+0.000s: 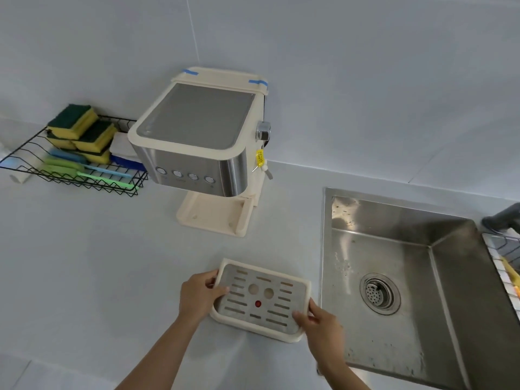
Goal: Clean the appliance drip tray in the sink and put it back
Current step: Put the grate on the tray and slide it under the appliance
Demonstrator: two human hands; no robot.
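Lower centre of the frame: we see both hands holding the appliance's drip tray (277, 291) low over the pale grey table (98, 263), just left of the sink (327, 263). We cannot tell whether the tray touches the surface. The left hand (201, 296) grips the tray's left edge, thumb on the slotted metal grate. The right hand (323, 327) pinches its near right corner the same way. A small red dot (258, 304) shows in the grate.

At right, the steel sink is spotted and streaked, with a round strainer (380, 293) in its floor.

Further up, at centre, stands the cream-and-steel coffee machine (197, 136), its base (213, 213) bare where the tray fits. We note a yellow tag (259, 158) hanging at its right side, its print too small to read, and strips of blue tape (190, 72) on its back lid.

Upper left, a black wire rack (17, 164) holds yellow-and-green sponges (84, 130) and green and blue brushes (92, 175). A plain pale wall (365, 80) closes the scene.
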